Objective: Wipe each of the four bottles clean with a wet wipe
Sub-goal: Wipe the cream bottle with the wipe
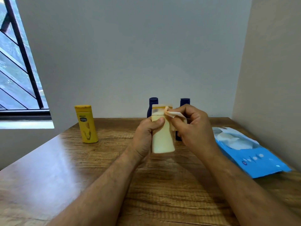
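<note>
My left hand (145, 136) grips a pale cream bottle (162, 139) upright above the wooden table (65, 168). My right hand (193, 128) pinches a wet wipe (173, 114) against the bottle's cap and upper right side. A yellow bottle (86, 123) stands alone on the table to the left. Two dark blue bottles stand at the back, one (152, 106) behind the cream bottle and one (184, 101) largely hidden behind my right hand.
A blue pack of wet wipes (254, 154) lies open on the table at the right, near the beige side wall. A grey wall runs along the table's far edge. A barred window (17, 70) is at the left.
</note>
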